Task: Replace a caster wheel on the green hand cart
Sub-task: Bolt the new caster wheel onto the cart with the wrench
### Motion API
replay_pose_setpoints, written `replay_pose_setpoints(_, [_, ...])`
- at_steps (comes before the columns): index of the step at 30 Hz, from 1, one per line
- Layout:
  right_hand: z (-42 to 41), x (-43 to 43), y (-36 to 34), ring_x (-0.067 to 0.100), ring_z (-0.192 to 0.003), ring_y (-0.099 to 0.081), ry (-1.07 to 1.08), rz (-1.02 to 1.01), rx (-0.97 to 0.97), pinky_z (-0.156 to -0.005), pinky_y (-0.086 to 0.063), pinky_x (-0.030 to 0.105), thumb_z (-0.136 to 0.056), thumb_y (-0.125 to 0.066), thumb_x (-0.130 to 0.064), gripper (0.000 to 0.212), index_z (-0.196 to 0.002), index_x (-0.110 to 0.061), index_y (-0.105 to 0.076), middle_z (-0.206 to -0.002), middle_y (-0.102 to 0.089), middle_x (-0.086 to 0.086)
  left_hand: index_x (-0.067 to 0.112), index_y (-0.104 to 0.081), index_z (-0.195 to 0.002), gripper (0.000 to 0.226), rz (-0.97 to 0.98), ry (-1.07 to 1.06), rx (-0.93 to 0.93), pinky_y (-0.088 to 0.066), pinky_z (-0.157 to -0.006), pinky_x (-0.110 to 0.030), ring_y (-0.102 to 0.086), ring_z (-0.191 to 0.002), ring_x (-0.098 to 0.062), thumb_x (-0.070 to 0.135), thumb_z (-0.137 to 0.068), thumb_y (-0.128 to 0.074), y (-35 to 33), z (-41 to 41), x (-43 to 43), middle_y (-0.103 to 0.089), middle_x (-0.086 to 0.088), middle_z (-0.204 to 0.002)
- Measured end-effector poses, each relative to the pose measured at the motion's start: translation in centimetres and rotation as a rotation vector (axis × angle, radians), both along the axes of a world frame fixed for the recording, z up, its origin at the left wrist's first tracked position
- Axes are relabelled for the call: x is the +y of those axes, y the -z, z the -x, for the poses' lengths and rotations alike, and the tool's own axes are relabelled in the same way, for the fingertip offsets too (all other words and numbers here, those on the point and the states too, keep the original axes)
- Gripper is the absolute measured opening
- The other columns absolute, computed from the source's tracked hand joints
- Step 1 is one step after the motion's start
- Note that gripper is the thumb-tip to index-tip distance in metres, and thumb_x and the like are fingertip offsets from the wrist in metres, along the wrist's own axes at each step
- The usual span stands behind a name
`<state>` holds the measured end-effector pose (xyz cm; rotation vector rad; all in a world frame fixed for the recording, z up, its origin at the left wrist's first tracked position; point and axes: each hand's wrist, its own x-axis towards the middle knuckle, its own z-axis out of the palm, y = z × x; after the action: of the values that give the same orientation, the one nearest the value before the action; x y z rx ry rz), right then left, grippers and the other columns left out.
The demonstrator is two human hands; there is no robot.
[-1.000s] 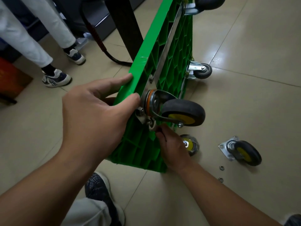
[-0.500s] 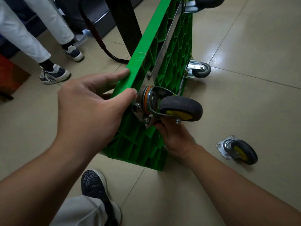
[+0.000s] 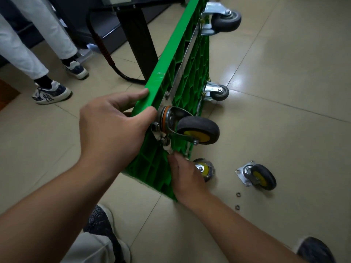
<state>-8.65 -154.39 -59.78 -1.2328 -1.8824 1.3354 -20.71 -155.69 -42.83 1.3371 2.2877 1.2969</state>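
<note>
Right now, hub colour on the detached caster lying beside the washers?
Yellow hub, black tyre: detached caster, clearest in the head view.

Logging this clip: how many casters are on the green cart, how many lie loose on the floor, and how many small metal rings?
Casters on the green cart: 4 (one partly behind the right hand)
Loose caster on the floor: 1
Small metal rings on the floor: 2
Total: 7

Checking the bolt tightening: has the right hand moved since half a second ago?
Yes. The right hand dropped lower, away from the mounted caster wheel, uncovering the cart's lower wheel.
</note>
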Motion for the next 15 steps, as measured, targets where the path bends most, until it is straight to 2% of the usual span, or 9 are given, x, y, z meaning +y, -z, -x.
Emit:
replay_pose_setpoints(3, [0.5,-1.8,-2.7,0.019,-0.079,-0.064,0.040,0.165,0.026,-0.075,-0.054,0.039,-0.106,-0.028,-0.050,0.046,-0.094,-0.020,-0.060,-0.081,-0.064,-0.002,0.039,-0.077,-0.117,0.037,0.005,-0.033,0.015,-0.064,-0.082,-0.042,-0.073,-0.088,-0.005,0.032,-0.081,-0.084,-0.3,-0.3,0.0,-0.075,0.019,-0.102])
replay_pose_setpoints(6, [1.8,-3.2,-6.2,0.020,-0.053,-0.054,0.131,0.511,0.145,-0.056,-0.046,0.032,-0.104,-0.025,-0.058,0.059,-0.086,-0.013,-0.060,-0.064,-0.055,0.004,0.038,-0.077,-0.119,0.038,0.019,-0.041,0.024,-0.062,-0.077,-0.034,-0.070,-0.086,-0.003,0.034,-0.082,-0.083,-0.4,-0.6,-0.1,-0.077,0.014,-0.107])
replay_pose_setpoints(8, [1.6,-3.0,-8.2,0.016,-0.042,-0.044,0.181,0.727,0.205,-0.046,-0.039,0.026,-0.105,-0.028,-0.056,0.056,-0.089,-0.011,-0.057,-0.059,-0.046,0.005,0.037,-0.077,-0.119,0.038,0.017,-0.032,0.039,-0.061,-0.079,-0.033,-0.069,-0.087,-0.002,0.035,-0.082,-0.082,-0.5,-0.8,-0.2,-0.077,0.012,-0.111])
replay_pose_setpoints(9, [1.3,-2.7,-8.8,0.015,-0.039,-0.041,0.179,0.763,0.200,-0.043,-0.036,0.023,-0.105,-0.029,-0.055,0.054,-0.091,-0.011,-0.056,-0.059,-0.045,0.005,0.036,-0.077,-0.119,0.037,0.014,-0.030,0.041,-0.061,-0.081,-0.035,-0.069,-0.088,-0.002,0.035,-0.082,-0.082,-0.6,-0.8,-0.2,-0.078,0.012,-0.111])
replay_pose_setpoints(12, [0.8,-2.7,-8.6,0.013,-0.040,-0.036,0.174,0.698,0.176,-0.043,-0.030,0.023,-0.103,-0.031,-0.058,0.054,-0.081,-0.013,-0.051,-0.062,-0.041,0.003,0.036,-0.077,-0.119,0.037,0.024,-0.026,0.030,-0.061,-0.085,-0.036,-0.069,-0.090,-0.003,0.035,-0.082,-0.082,-0.7,-0.6,-0.2,-0.078,0.012,-0.112])
replay_pose_setpoints(15, [0.1,-5.1,-5.7,0.009,-0.049,-0.036,0.207,0.258,0.127,-0.054,-0.032,0.035,-0.099,-0.028,-0.063,0.054,-0.069,-0.020,-0.043,-0.056,-0.041,-0.007,0.037,-0.076,-0.120,0.037,0.044,-0.006,0.030,-0.061,-0.084,-0.036,-0.070,-0.092,-0.003,0.035,-0.084,-0.082,-0.7,-0.3,-0.2,-0.077,0.013,-0.115])
